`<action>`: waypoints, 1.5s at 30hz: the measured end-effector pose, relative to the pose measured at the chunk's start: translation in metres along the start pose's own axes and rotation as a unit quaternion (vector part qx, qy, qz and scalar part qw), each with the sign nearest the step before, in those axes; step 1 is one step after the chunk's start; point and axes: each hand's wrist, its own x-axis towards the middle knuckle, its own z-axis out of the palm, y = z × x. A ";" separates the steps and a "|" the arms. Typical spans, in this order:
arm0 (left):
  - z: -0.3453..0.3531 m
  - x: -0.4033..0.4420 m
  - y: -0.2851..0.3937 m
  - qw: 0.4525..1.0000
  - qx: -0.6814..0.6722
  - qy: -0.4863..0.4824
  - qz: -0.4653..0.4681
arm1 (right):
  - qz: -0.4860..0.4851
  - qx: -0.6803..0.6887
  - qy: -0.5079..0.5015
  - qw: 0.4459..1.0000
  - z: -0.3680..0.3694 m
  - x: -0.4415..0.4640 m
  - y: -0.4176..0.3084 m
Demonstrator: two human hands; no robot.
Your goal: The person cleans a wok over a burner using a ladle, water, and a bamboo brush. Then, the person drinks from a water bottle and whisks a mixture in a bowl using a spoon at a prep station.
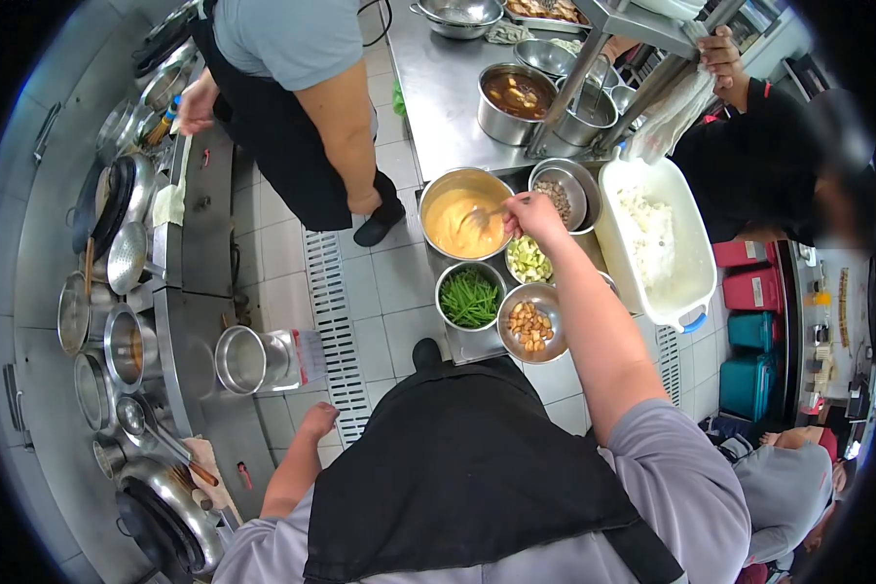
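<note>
My right hand (535, 216) is closed round the handle of a metal utensil (479, 218), whose far end sits in yellow liquid inside a steel pot (426, 234). Close to the pot are a bowl of green vegetable strips (469, 298), a bowl of pale green pieces (529, 259) and a bowl of browned cubes (531, 327). Nested steel bowls (594, 195) with small pieces stand to the right. Low at my left side hangs my left hand (319, 419), its fingers curled; whether it holds anything is too small to tell.
A white tub (693, 273) of white food stands at the right. Pots (127, 350) and a ladle (131, 414) line the left stove. One person (292, 107) stands ahead, another (740, 156) at the upper right. A floor drain (335, 331) runs between counters.
</note>
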 end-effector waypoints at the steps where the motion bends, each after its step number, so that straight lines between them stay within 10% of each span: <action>1: 0.000 0.001 0.003 1.000 -0.002 -0.002 -0.006 | 0.005 0.006 0.033 0.999 0.001 0.000 0.001; 8: -0.005 0.011 0.006 0.999 0.044 0.004 0.025 | 0.052 0.007 0.082 0.995 -0.002 0.013 0.003; 12: -0.007 0.008 0.013 0.998 0.055 -0.001 0.010 | 0.094 0.034 -0.050 0.994 0.003 0.008 0.001; 16: -0.008 0.001 0.022 0.998 0.060 0.014 0.008 | 0.006 0.109 0.153 0.982 0.006 0.016 0.012; 18: -0.009 0.003 0.021 0.999 0.035 -0.016 0.003 | 0.062 0.074 -0.035 0.995 0.006 0.012 0.011; 23: -0.006 0.014 0.004 0.999 0.032 -0.030 0.028 | 0.012 0.122 0.184 0.975 0.010 0.017 0.015; 26: -0.006 0.009 0.006 1.000 0.010 -0.011 0.003 | 0.070 0.064 -0.011 0.995 0.013 0.015 0.010; 30: -0.007 0.030 -0.008 0.997 0.062 -0.021 0.050 | -0.023 0.104 0.185 0.977 0.021 0.023 0.009; 34: -0.011 0.017 0.013 0.997 0.050 -0.042 0.044 | 0.076 0.056 0.033 0.995 0.015 0.033 0.003; 45: -0.005 0.019 0.011 1.000 0.014 -0.006 0.008 | 0.008 0.107 0.172 0.979 0.035 0.047 0.015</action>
